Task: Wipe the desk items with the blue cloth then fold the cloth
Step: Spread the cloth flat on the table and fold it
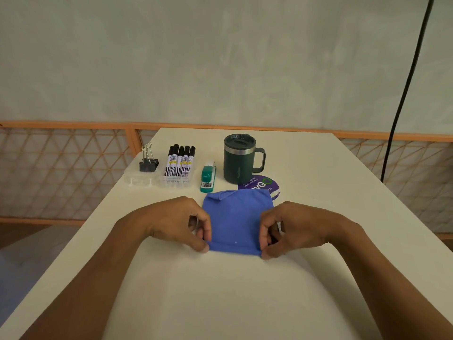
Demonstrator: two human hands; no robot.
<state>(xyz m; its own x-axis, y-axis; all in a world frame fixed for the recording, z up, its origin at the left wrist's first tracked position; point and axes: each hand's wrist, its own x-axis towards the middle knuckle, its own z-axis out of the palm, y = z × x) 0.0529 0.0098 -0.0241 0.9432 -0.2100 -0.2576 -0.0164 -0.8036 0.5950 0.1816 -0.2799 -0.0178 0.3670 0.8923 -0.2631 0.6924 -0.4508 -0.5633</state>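
The blue cloth (235,217) lies on the white desk (245,290), roughly square, with its far left corner turned over. My left hand (181,222) pinches the cloth's near left corner. My right hand (286,229) pinches the near right corner. The near edge is rolled up slightly between both hands. Behind the cloth stand a dark green lidded mug (239,158), a green stapler (208,177), several black-capped markers (180,160) in a clear tray, and black binder clips (148,161).
A round purple coaster (266,184) lies beside the mug, partly under the cloth's far edge. An orange lattice rail (61,168) runs behind the desk. A black cable (404,94) hangs at the right.
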